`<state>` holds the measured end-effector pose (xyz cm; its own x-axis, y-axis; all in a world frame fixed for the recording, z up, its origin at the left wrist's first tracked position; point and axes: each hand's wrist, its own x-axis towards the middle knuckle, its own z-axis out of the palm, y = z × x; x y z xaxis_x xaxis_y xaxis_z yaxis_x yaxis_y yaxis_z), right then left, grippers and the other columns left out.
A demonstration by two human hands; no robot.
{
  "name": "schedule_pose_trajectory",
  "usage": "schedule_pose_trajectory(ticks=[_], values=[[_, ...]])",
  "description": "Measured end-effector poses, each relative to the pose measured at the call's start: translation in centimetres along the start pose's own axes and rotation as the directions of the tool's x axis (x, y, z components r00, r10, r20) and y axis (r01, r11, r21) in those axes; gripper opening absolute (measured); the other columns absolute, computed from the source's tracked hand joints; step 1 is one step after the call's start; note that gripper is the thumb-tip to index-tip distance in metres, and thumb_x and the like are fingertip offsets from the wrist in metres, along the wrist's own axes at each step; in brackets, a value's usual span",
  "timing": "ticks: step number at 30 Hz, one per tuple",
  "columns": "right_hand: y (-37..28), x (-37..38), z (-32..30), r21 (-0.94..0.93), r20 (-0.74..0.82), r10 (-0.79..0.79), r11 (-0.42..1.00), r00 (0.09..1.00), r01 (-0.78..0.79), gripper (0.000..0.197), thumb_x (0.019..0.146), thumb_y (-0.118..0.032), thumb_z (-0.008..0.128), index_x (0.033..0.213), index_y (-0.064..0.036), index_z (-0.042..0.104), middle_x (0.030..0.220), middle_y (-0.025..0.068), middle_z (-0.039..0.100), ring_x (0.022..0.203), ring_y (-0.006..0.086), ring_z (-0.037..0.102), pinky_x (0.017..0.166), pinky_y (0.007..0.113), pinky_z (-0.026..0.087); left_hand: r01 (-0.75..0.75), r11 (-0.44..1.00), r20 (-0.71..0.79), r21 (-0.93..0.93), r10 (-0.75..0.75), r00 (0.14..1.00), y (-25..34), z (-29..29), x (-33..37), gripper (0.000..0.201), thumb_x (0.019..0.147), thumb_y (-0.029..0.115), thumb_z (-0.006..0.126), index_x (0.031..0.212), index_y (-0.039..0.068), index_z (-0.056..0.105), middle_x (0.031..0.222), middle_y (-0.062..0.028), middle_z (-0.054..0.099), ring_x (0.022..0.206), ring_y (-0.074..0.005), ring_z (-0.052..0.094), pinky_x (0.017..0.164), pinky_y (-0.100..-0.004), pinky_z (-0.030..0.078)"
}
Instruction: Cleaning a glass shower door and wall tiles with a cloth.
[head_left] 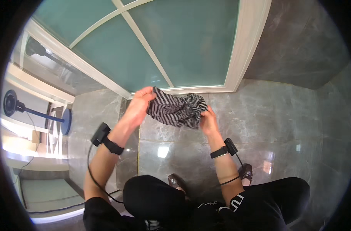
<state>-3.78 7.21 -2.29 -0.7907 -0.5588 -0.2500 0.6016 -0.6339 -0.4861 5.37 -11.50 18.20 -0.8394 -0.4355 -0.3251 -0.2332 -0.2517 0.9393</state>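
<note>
A black-and-white zebra-striped cloth (171, 107) is stretched between my two hands, in front of the lower edge of a glass-paned door. My left hand (137, 107) pinches its upper left corner. On the other side, my right hand (209, 121) grips the right end, where the fabric is bunched into folds. The cloth's left part hangs flatter than its right. Each wrist wears a black strap with a small black box and a cable. What kind of cloth item it is, I cannot make out.
A white-framed door (183, 46) with greenish panes stands ahead. Grey shiny tiles (268, 115) cover the floor. At the left is a blue standing fan (40, 113) beside a doorway. My knees and brown shoes (176, 181) are below my hands. A grey wall (298, 42) rises at the right.
</note>
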Motion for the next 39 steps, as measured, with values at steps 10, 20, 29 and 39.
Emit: schedule_pose_trajectory(ticks=[10, 20, 29, 39], values=[[1.9, 0.5, -4.0, 0.046, 0.058, 0.172, 0.983, 0.983, -0.175, 0.017, 0.080, -0.007, 0.059, 0.096, -0.0122, 0.056, 0.089, 0.0009, 0.059, 0.085, 0.0162, 0.058, 0.080, 0.037, 0.050, 0.002, 0.644, 0.016, 0.765, -0.022, 1.000, 8.0, 1.7, 0.7, 0.037, 0.079, -0.008, 0.041, 0.110, 0.003, 0.058, 0.075, 0.0024, 0.054, 0.068, -0.0048, 0.049, 0.058, -0.0194, 0.039], [-4.7, -0.2, -12.6, -0.402, -0.184, 0.254, 0.862, 0.950, -0.309, 0.010, 0.083, -0.006, 0.056, 0.093, -0.0044, 0.059, 0.085, 0.0052, 0.062, 0.081, 0.0199, 0.064, 0.075, 0.035, 0.054, -0.161, 0.041, 0.141, 0.986, -0.724, 0.675, -4.5, 2.1, 2.3, 0.021, 0.079, 0.014, 0.055, 0.093, 0.000, 0.065, 0.076, -0.0114, 0.064, 0.076, -0.0188, 0.061, 0.068, -0.0317, 0.048], [-6.4, -1.1, -10.8, -0.408, -0.193, 0.208, 0.872, 0.959, -0.272, 0.015, 0.089, -0.009, 0.058, 0.102, -0.0021, 0.061, 0.089, 0.0070, 0.064, 0.076, 0.0173, 0.063, 0.072, 0.032, 0.054, -0.268, 0.634, 0.432, 0.726, -0.116, 0.894, -18.2, 8.4, 4.8, 0.015, 0.084, 0.014, 0.063, 0.090, 0.001, 0.062, 0.077, -0.0079, 0.064, 0.072, -0.0152, 0.060, 0.068, -0.0292, 0.048], [-7.2, -1.4, -8.3, -0.013, -0.067, 0.059, 0.998, 0.996, -0.060, 0.011, 0.090, -0.012, 0.059, 0.099, -0.0062, 0.059, 0.086, 0.0042, 0.061, 0.075, 0.0158, 0.060, 0.070, 0.032, 0.053, -0.475, 0.430, 0.495, 0.767, 0.074, 0.866, -17.9, 10.3, 5.1, 0.025, 0.074, 0.018, 0.073, 0.074, 0.000, 0.055, 0.077, -0.0137, 0.052, 0.072, -0.0326, 0.053, 0.065, -0.0382, 0.043]])
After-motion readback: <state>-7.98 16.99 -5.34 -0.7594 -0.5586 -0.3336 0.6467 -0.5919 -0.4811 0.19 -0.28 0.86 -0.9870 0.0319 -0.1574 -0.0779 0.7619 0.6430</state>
